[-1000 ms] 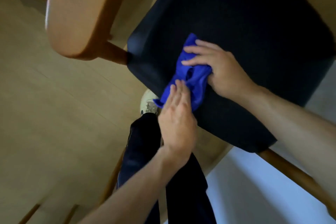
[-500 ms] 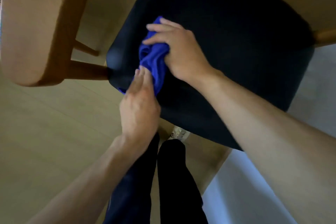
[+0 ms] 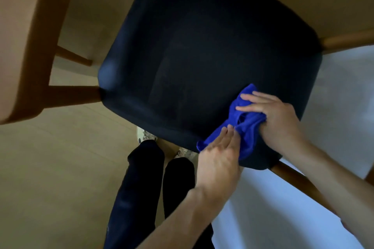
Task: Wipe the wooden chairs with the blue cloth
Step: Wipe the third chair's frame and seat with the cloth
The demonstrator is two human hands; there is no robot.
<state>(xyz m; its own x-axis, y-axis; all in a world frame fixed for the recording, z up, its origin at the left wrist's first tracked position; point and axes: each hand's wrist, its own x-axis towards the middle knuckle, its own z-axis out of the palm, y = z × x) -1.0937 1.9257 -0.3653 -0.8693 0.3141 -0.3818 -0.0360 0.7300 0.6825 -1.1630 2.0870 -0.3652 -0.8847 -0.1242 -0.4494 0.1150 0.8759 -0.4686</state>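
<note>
So both hands on the crumpled bright-blue cloth [image 3: 245, 121] at the dark padded chair seat's [image 3: 202, 46] near corner; right hand [image 3: 273, 119] w/ curled fingers gripping it, left hand [image 3: 218, 159] fingers straight, pressed together on top.

A crumpled bright blue cloth [image 3: 245, 125] lies bunched on the near right corner of a wooden chair [image 3: 206, 62] with a dark navy padded seat and light brown legs. One end of the cloth hangs slightly over the seat's front edge.
</note>
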